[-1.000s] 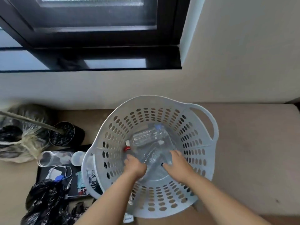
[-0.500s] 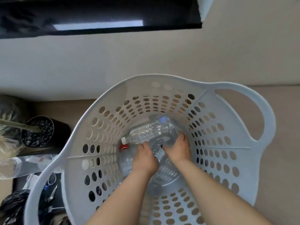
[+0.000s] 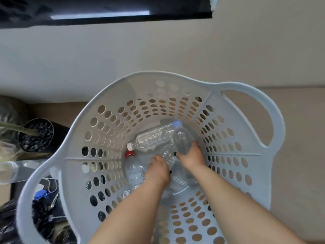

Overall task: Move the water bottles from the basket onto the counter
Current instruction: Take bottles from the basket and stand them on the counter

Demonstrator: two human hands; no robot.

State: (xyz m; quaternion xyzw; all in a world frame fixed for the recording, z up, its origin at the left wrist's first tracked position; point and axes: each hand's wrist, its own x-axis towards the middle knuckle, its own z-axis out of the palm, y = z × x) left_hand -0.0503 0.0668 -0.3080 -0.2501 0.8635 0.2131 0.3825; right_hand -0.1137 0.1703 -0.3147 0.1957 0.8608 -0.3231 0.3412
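home setting, likely utility or kitchen corner. pale perforated laundry basket with loop handles sat on beige tabletop against plain cream wall. dark-framed window ran above wall. at left, household clutter: small black pot filled with dark pebbles holding plant stem, crumpled plastic bags, clear jar lying on side, cords and small oddments on dark tray. domestic, lived-in, untidy.

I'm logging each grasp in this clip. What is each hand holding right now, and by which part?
The left hand grips a clear bottle by its body. The right hand grips another clear bottle, near its lower body. Both are inside the basket.
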